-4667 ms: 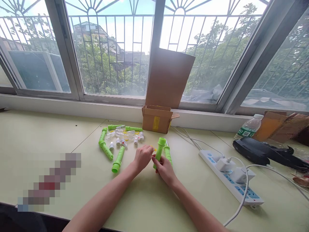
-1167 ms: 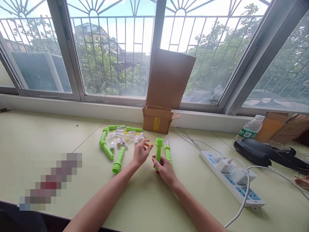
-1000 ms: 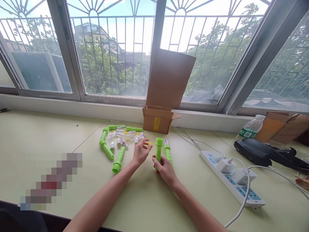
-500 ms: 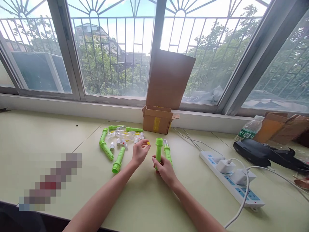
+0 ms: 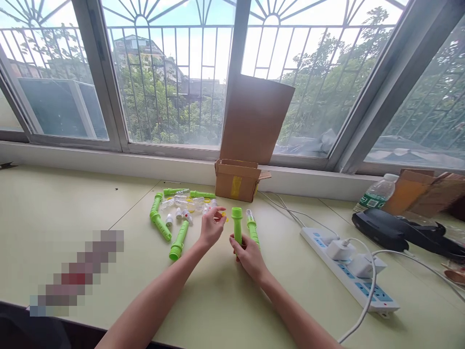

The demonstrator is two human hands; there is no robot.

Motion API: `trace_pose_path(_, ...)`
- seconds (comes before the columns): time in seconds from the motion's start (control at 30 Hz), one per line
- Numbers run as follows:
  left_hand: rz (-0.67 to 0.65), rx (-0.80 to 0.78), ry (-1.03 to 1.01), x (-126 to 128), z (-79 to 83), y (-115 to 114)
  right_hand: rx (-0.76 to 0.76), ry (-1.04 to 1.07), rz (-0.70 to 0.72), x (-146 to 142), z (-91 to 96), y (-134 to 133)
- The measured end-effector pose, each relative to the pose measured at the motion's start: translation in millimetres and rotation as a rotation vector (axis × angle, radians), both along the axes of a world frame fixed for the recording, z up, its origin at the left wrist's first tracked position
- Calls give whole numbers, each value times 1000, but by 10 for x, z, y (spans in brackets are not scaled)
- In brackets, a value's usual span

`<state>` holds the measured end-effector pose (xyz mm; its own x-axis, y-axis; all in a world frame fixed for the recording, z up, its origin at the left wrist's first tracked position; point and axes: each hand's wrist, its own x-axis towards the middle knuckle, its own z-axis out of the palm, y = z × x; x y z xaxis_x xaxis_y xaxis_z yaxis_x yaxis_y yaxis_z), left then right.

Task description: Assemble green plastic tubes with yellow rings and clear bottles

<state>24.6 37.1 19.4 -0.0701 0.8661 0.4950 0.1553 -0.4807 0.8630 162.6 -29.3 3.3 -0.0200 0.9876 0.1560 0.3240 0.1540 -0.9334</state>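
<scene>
My right hand (image 5: 247,254) is wrapped round the lower end of a green plastic tube (image 5: 237,224), which stands upright on the table with its wide mouth up. My left hand (image 5: 210,227) hovers just left of the tube, fingers pinched on a small yellow ring (image 5: 223,214). A second green tube (image 5: 252,230) with a clear tip lies on the table right beside my right hand. A heap of green tubes (image 5: 157,218), clear caps and yellow rings (image 5: 185,203) lies further left.
A small open cardboard box (image 5: 237,179) stands by the sill with a cardboard sheet (image 5: 254,118) leaning behind it. On the right are a white power strip (image 5: 348,271) with chargers and cables, a water bottle (image 5: 376,192) and a black object (image 5: 392,227).
My left hand has closed on the yellow ring and lifted a little beside the tube. My right hand has kept the green tube upright.
</scene>
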Motion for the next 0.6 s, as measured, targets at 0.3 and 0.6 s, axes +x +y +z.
trace_pose_path(0.3, 31, -38, -179, -36, 7, 7, 23, -75, 7, 12, -33, 5)
trace_pose_path(0.6, -121, -159, -439, -11, 83, -44, 2, -156, 75, 30, -3, 4)
